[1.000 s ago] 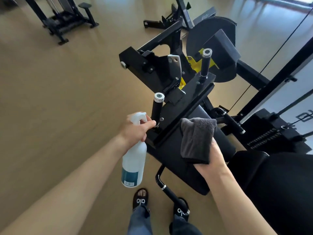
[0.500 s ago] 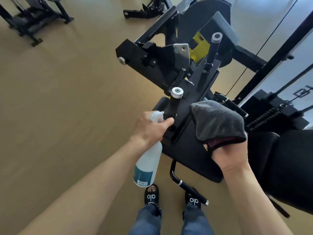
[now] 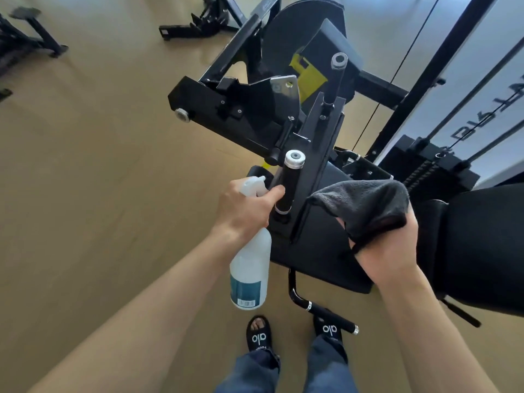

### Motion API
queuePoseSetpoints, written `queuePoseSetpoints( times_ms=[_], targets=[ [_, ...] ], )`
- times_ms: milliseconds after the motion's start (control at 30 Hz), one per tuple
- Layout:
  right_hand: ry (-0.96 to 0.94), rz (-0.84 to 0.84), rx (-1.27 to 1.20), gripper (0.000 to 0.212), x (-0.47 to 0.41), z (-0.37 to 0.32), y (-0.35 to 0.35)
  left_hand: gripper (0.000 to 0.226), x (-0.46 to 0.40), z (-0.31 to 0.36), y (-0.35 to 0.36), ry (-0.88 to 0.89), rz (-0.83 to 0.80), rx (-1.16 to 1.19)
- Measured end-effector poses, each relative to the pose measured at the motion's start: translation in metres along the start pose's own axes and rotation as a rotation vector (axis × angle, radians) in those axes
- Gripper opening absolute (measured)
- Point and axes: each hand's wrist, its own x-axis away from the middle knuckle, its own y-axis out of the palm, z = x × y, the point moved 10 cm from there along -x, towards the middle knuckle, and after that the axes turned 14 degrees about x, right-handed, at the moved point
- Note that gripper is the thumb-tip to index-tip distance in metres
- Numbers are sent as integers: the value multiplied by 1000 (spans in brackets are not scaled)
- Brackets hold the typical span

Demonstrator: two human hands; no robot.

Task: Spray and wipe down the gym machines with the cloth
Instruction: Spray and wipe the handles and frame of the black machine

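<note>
Left hand [image 3: 245, 211] wrapped around the neck of a white spray bottle [image 3: 251, 272], forefinger stretched forward and touching the near handgrip [image 3: 289, 184] of the gym machine [image 3: 255, 114]. Bottle hanging body-down below the fist, nozzle hidden behind the knuckles, so exact aim hard to tell. Right hand [image 3: 388, 251] clutching a dark grey cloth [image 3: 365, 208], bunched and draped over the fingers, raised just right of that same handgrip and above the black pad [image 3: 320, 251].

Near handgrip: a short black post with a silver cap, long axis running up and slightly away from the hands, rooted in the bracket just ahead of the pad. Lying between the two hands, closer to the left, which already touches it; cloth hand apart from it, beside it on the right. Probably the next surface for wiping, by a short leftward reach of the cloth onto the post and a stroke along its length.

Second handgrip [image 3: 336, 78] standing farther along the same bracket, beyond the near one and well apart from both hands. Bent lever [image 3: 323, 310] with a chrome-banded grip projecting below the pad, above two black slides on the tan floor [image 3: 85, 180]. Weight stack [image 3: 433, 168] and cables right of the handgrip; other frames far off across the floor. Left forefinger itself the one obstacle on the post.
</note>
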Motion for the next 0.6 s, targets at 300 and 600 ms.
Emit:
queuePoseSetpoints(
  times_ms=[300, 600],
  targets=[
    [-43, 0, -6, 42, 13, 2, 29, 49, -3, 31, -10, 156, -54, -52],
    [-260, 90, 730, 21, -6, -2, 87, 28, -9, 23, -25, 149, -100, -36]
  ],
)
